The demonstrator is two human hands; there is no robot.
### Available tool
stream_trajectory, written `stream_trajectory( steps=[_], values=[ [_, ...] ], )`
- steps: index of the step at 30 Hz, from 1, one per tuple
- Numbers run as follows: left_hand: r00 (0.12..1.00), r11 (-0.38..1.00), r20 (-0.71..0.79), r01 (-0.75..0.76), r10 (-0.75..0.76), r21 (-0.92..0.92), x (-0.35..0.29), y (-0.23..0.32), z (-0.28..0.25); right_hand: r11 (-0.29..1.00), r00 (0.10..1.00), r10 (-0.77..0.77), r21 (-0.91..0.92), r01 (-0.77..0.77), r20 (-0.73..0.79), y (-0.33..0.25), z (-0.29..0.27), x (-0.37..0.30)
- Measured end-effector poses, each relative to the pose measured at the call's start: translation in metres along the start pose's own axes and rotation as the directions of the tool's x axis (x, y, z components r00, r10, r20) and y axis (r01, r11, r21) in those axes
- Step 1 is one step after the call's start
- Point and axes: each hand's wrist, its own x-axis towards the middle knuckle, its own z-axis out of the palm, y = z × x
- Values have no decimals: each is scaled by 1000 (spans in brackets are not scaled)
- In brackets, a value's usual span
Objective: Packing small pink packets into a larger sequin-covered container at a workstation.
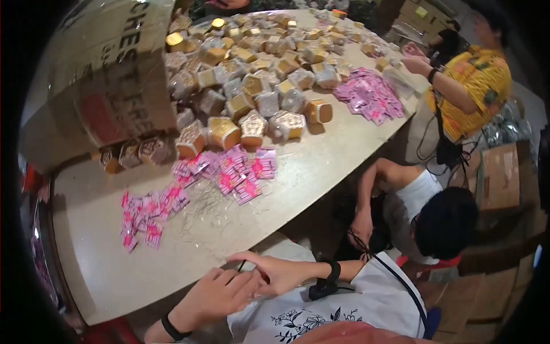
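Observation:
My left hand (220,293) and my right hand (281,274) meet above my lap, just off the table's near edge. The left fingers are bent and pressed against the right hand's fingers. My right hand curls inward with one digit reaching out toward the table. A small dark bit shows between the hands, too little to name. Nearest on the table lie loose pink printed packets (152,206), with more pink packets (243,172) behind them. Beyond those stand many gold, house-shaped boxes (224,132), several in clear wrap.
A big cardboard carton (74,114) stands on the pale table (109,275) at left. A pink packet heap (369,94) lies farther right. One person in a yellow top (475,86) and another in a white top (409,203) are along the right side. Cartons (501,175) stand behind them.

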Motion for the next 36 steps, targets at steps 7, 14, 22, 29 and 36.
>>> stream_trajectory(
  steps=[7,14,22,29,36],
  values=[
    [991,987,122,-67,49,148,15,-6,4,996,1000,17,86,-15,-22,3,-12,-7],
    [966,907,42,-254,255,335,22,-17,4,988,995,-82,129,88,-53,-10,-26,-13],
    [995,998,-94,36,-41,-51,18,-19,11,986,970,-156,32,165,-188,-6,-26,-13],
    [993,955,-98,-30,62,296,22,-16,6,964,948,-207,115,240,-241,-6,-27,-15],
    [940,937,-241,159,-240,-310,26,-13,14,545,678,-733,-639,543,-50,-4,-34,-13]
  ],
)
